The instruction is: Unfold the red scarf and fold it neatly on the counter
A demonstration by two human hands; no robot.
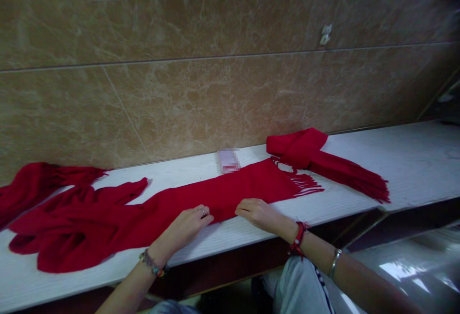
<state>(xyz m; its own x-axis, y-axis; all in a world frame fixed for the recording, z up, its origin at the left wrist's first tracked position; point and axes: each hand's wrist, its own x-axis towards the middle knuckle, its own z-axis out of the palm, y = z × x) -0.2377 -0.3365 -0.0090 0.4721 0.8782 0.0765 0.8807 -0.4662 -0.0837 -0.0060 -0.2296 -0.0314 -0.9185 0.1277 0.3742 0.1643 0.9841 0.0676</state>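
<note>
Two hands pinched the near edge of a long red scarf point(247, 185) on a white counter point(413, 161)
The left hand point(196, 223) and right hand point(256, 212) worked just apart, the grip of each closed on the cloth's near edge. The scarf lay flat beneath them, its fringe pointing right and its other end bunched in loose folds on the left. A folded red scarf point(302, 149) lay by the fringe, more red cloth point(32, 185) sat at the far left, and a blurred small packet point(228, 162) was near the tiled wall point(215, 98)
</note>
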